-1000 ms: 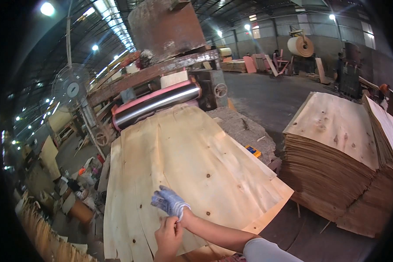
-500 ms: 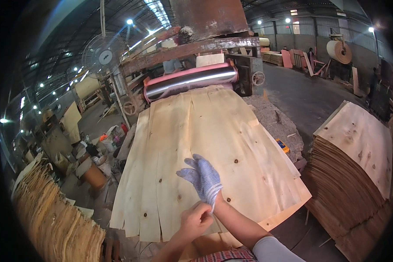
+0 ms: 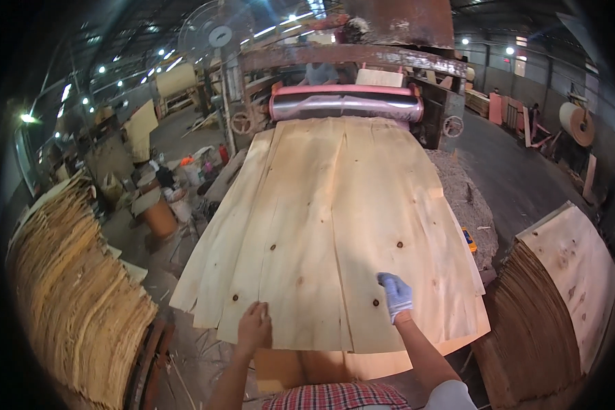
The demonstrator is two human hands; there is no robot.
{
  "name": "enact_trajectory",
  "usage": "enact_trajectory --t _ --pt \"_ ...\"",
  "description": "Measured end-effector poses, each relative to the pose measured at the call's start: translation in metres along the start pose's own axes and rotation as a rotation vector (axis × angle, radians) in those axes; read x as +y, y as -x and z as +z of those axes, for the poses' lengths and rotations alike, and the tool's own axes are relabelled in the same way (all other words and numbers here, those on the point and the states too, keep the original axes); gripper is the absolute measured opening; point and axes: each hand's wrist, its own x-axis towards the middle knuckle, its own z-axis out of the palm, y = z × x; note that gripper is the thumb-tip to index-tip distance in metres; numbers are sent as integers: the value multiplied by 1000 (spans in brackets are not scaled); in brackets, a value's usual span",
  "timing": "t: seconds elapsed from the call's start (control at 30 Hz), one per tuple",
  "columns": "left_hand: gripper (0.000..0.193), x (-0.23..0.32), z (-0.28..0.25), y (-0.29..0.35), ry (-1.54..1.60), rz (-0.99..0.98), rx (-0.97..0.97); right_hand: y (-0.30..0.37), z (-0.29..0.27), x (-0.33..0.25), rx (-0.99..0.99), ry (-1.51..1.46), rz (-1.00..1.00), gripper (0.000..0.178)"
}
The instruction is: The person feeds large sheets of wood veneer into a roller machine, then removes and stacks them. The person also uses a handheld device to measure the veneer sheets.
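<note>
— Where is the thin, pale, knotty wood veneer sheet [image 3: 342,225]?
— Under the shiny steel roller [image 3: 345,106]. The bare left hand [image 3: 254,326] and blue-gloved right hand [image 3: 396,295] lie apart, flat on it.

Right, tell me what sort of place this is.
Most likely a plywood or veneer workshop: a thin wood sheet comes off a roller machine, tall stacks of veneer stand alongside, and both hands rest on the sheet.

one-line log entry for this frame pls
left hand: bare, on veneer sheet near edge | right hand: gloved, flat on sheet | roller: at far end
</note>
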Motion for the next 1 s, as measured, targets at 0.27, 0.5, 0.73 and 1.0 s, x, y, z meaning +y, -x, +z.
enact_trajectory --t 0.27,0.5,0.73,1.0 --pt "36 -74 -2 20 -204 -90 323 7 -3 53 138 -226 433 22" --pt "36 -75 -8 12 -297 -179 208 18 6 42 160 -234 385 25" --pt "41 -122 -17 0 212 -488 160 18 6 56 163 -248 393 24" --pt "41 -84 -76 -15 979 -731 19 12 0 55 145 -231 393 22"
